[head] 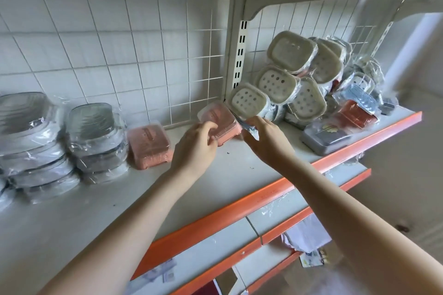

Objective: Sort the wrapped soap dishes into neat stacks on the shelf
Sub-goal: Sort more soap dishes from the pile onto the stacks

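My left hand (196, 143) grips a pink wrapped soap dish (220, 122), tilted up off the white shelf (215, 175). My right hand (266, 139) pinches the plastic wrap at that dish's right end, just under a beige perforated soap dish (249, 100). Another pink wrapped dish (149, 145) lies flat to the left. Two stacks of grey wrapped dishes (98, 141) stand at the far left. On the right, a loose heap of beige wrapped dishes (299, 74) leans against the wire grid.
A grey wrapped dish (323, 139) and a red one (354, 115) lie near the shelf's orange front edge (263, 196). A slotted upright post (239, 55) divides the wire back. Lower shelves hold papers and plastic scraps.
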